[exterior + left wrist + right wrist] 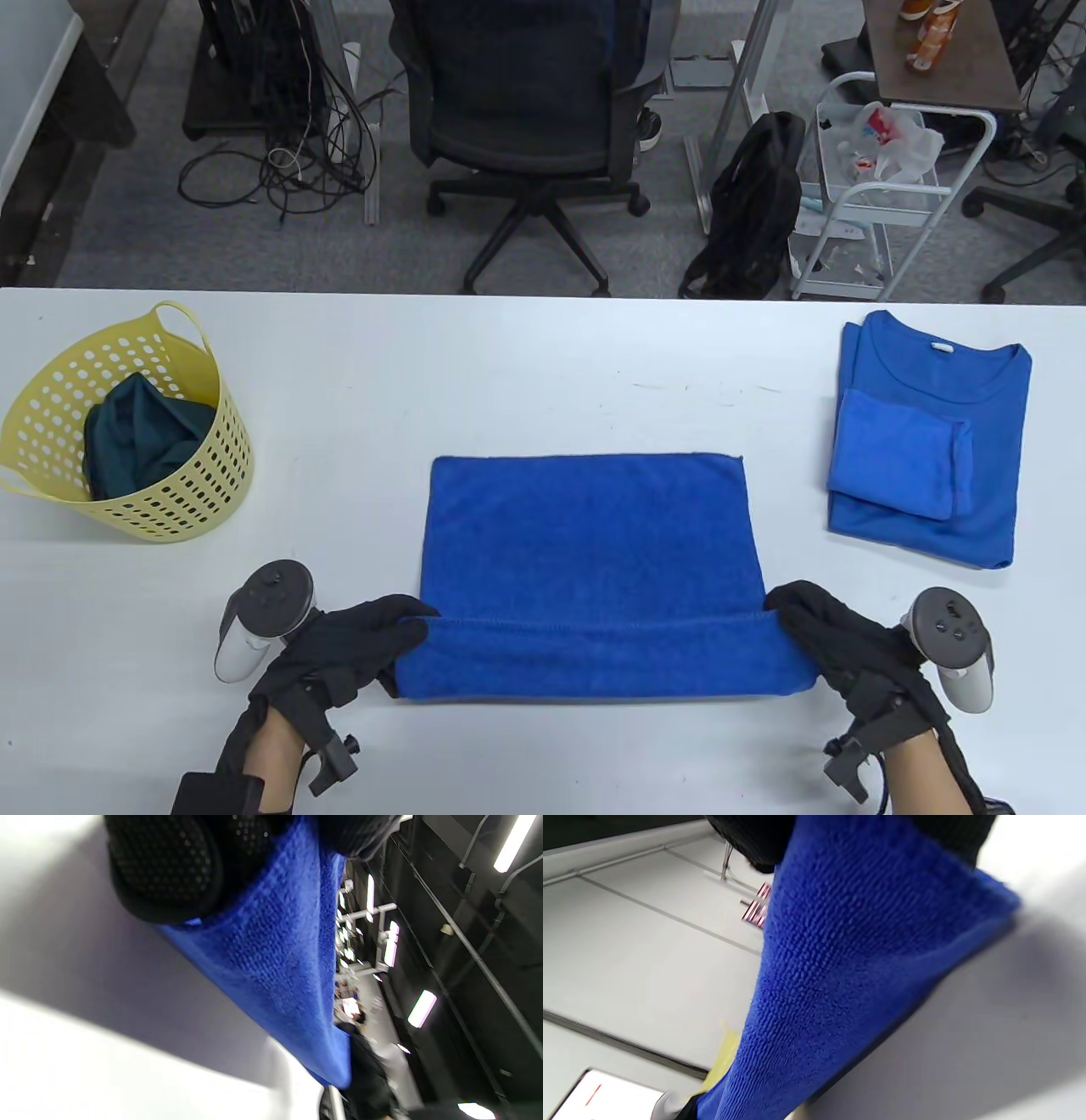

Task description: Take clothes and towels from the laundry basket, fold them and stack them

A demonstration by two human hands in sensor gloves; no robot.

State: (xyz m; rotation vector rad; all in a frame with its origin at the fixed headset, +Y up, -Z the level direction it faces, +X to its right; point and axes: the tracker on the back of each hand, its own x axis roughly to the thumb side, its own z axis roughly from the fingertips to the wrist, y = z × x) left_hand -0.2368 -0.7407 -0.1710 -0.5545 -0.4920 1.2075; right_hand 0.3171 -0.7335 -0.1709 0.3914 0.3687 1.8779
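Bare white tabletop (526, 365) runs open beyond the flat blue terry towel (585, 535). A perforated yellow plastic laundry basket (182, 484) blocks the left edge; a folded blue shirt-and-cloth stack (933, 441) blocks the right. Clear lanes lie between each and the towel.

Beyond my white table (339, 407), a black swivel office chair (526, 102) stands on the grey carpet, with a tangle of black cables (297, 127) on the floor to its left. To its right a black backpack (751, 212) leans beside a white wire trolley (882, 204) holding a white plastic bag (891, 140).
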